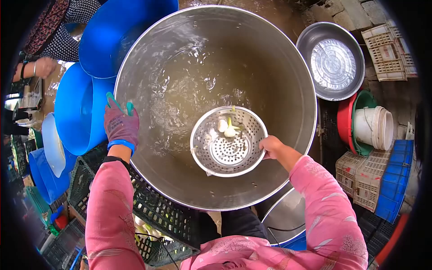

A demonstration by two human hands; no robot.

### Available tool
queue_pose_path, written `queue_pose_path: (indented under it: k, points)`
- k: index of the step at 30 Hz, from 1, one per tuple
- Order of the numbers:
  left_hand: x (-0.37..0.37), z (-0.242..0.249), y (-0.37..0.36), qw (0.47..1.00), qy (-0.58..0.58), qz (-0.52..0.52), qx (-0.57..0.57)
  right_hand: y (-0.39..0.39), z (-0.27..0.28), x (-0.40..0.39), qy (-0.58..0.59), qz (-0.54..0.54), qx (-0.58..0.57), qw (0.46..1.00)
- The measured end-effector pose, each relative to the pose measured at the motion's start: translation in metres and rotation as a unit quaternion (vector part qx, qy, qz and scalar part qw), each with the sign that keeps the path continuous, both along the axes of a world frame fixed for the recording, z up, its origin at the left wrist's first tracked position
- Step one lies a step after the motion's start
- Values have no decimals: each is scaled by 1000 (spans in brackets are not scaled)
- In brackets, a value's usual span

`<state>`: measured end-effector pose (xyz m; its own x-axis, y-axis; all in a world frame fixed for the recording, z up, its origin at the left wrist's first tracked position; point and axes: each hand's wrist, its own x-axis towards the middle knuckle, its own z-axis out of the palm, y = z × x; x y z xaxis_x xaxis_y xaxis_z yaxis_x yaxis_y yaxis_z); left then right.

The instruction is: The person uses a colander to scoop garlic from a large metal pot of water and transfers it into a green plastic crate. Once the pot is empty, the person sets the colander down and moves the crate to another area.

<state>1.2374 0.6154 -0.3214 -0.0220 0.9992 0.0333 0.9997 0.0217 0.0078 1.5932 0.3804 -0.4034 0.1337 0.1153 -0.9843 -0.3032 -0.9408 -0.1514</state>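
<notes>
My bare right hand (272,147) is closed around the right edge of a round metal colander (228,163). Inside the colander lie a few pale bulbs with short green stems that look like garlic (231,129), along with small white scraps. The colander is over the murky water in a large round metal tub (288,90). My left hand (121,123), in a purple glove with green fingertips and a blue band at the wrist, grips the tub's left rim. Its thumb lies on the inner side; the other fingers are partly hidden at the outer side.
Blue plastic tubs (74,110) stand at the left, with a black crate (166,216) below. A metal basin (333,63), a white bucket (375,128), and pale crates (360,180) are at the right. Another person's hand (45,67) shows at the far left.
</notes>
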Motion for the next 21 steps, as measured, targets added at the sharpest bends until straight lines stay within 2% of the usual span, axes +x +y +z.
queue_pose_path:
  k: [3, 4, 7, 10, 13, 16, 20, 21]
  points:
    - [3, 5, 1, 1000, -8, 5, 0, -3, -20, 0, -55, -38, -71, 995]
    - [3, 6, 1, 1000, -12, 4, 3, -7, -32, 2, -66, -19, -74, 995]
    - [2, 8, -1, 1000, -15, 9, -1, -3, -59, 12, -106, 1, -191, 976]
    - [6, 11, -2, 999, -33, 6, -3, 3, -73, 25, -65, 82, -278, 955]
    - [7, 9, 0, 999, -38, 4, 2, 15, -53, 26, -47, 185, -223, 956]
    - [6, 6, 1, 999, -44, -4, 4, 23, -81, 29, -56, 126, -292, 946]
    - [7, 5, 3, 997, -78, -13, 1, 22, -119, 32, -36, 91, -303, 948]
    - [5, 2, 2, 997, -75, -17, 2, 16, -133, 34, -30, 55, -310, 949]
